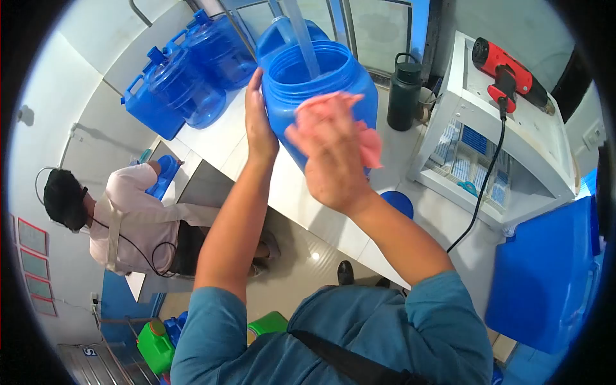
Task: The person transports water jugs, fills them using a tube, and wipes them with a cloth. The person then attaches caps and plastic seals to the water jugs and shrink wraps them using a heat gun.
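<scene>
A blue plastic container [285, 125] with a wide, uncapped threaded mouth stands on the white counter in front of me. A clear tube [301, 38] reaches down to its mouth from above. My left hand [262, 125] lies along the container's left side, fingers stretched out against the wall. My right hand [330, 157] presses a pink cloth [369, 144] to the front of the container, just below the neck. Motion blurs the right fingers somewhat. A round blue lid [398, 204] lies on the counter beside my right forearm.
Several blue water jugs [186, 90] stand at the left. A dark green bottle [404, 96] is to the right, near a white cabinet [462, 96] with a red heat gun [504, 70] on top, its cord hanging down. A co-worker [144, 221] works at the left counter.
</scene>
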`<state>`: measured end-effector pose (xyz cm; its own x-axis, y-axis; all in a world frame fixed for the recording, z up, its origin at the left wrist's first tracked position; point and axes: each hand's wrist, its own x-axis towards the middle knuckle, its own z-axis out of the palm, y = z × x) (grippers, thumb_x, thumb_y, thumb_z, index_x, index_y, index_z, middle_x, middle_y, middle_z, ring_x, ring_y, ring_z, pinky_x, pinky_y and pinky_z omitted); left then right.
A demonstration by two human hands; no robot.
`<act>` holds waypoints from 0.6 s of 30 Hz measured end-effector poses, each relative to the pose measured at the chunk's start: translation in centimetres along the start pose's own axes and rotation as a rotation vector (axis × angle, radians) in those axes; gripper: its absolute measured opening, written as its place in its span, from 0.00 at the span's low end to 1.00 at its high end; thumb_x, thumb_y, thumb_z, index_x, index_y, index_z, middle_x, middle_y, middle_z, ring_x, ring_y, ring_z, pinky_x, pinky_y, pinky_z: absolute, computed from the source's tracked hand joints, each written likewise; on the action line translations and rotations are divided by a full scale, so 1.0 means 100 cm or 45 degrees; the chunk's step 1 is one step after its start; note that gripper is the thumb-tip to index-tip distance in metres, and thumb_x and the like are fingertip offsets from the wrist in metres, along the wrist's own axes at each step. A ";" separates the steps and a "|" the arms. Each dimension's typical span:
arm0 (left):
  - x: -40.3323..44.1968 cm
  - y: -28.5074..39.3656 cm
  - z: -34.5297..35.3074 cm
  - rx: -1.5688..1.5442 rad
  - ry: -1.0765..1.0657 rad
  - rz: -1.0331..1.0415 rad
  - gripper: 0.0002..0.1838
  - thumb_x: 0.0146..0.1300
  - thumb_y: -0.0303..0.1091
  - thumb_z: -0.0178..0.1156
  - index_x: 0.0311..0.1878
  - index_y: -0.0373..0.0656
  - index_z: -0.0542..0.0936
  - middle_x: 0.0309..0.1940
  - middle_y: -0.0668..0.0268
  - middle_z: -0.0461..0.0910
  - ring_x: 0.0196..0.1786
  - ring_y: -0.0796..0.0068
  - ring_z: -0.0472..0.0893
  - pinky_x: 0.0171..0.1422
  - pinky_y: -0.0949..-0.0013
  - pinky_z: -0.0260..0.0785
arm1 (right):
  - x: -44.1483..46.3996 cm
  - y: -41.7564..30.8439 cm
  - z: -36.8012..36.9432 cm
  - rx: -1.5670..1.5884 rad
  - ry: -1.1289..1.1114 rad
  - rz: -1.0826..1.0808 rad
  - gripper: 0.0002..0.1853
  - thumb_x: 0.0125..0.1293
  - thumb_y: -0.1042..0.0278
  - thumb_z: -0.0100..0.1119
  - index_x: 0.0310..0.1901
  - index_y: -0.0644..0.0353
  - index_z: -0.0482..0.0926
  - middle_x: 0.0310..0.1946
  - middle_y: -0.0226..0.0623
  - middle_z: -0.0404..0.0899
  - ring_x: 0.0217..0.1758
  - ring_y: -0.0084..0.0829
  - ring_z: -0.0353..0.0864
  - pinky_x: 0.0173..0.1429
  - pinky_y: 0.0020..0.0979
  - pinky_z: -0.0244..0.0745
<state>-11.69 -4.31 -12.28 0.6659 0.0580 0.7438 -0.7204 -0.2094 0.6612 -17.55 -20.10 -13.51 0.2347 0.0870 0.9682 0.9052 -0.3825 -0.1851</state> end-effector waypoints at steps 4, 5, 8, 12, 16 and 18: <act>-0.097 0.016 0.015 0.144 0.388 -0.297 0.33 0.75 0.46 0.48 0.76 0.41 0.53 0.74 0.52 0.58 0.75 0.60 0.62 0.78 0.57 0.55 | -0.011 -0.004 0.001 0.017 -0.314 -0.255 0.24 0.62 0.75 0.58 0.61 0.54 0.75 0.68 0.44 0.67 0.76 0.47 0.61 0.78 0.53 0.53; -0.118 0.023 0.026 0.044 0.501 -0.233 0.33 0.77 0.51 0.42 0.77 0.44 0.52 0.76 0.53 0.54 0.76 0.58 0.58 0.79 0.55 0.53 | -0.007 -0.007 0.002 0.005 -0.303 -0.264 0.24 0.62 0.75 0.58 0.61 0.54 0.75 0.68 0.44 0.67 0.76 0.47 0.61 0.78 0.53 0.53; -0.144 0.029 0.041 0.128 0.295 0.598 0.43 0.75 0.64 0.38 0.80 0.46 0.39 0.79 0.50 0.37 0.77 0.54 0.55 0.79 0.51 0.51 | -0.001 -0.021 0.001 0.190 -0.212 -0.112 0.26 0.68 0.56 0.52 0.66 0.54 0.71 0.70 0.46 0.65 0.75 0.49 0.62 0.78 0.50 0.51; -0.106 0.056 0.049 0.103 0.239 0.490 0.43 0.74 0.66 0.36 0.80 0.46 0.42 0.79 0.50 0.35 0.76 0.54 0.56 0.78 0.52 0.52 | 0.002 -0.032 -0.012 0.702 -0.270 0.203 0.25 0.67 0.68 0.54 0.66 0.60 0.70 0.71 0.52 0.63 0.76 0.51 0.62 0.78 0.48 0.51; -0.054 0.034 0.043 -0.010 0.231 0.504 0.40 0.76 0.63 0.36 0.79 0.42 0.51 0.79 0.51 0.39 0.74 0.54 0.59 0.77 0.55 0.53 | 0.004 -0.026 -0.058 0.961 -0.063 0.455 0.13 0.65 0.74 0.55 0.50 0.62 0.79 0.57 0.47 0.78 0.62 0.42 0.77 0.68 0.39 0.68; -0.037 0.026 0.030 0.572 0.401 0.334 0.33 0.79 0.53 0.39 0.75 0.38 0.57 0.75 0.52 0.50 0.72 0.58 0.62 0.77 0.58 0.53 | 0.000 -0.007 -0.077 0.755 0.061 0.494 0.10 0.68 0.73 0.54 0.49 0.62 0.80 0.53 0.45 0.79 0.57 0.36 0.78 0.64 0.36 0.70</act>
<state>-15.44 -8.02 -13.64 0.3384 0.2207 0.9147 -0.6546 -0.6432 0.3973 -20.93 -26.86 -12.05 0.5757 0.0003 0.8177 0.8029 0.1889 -0.5654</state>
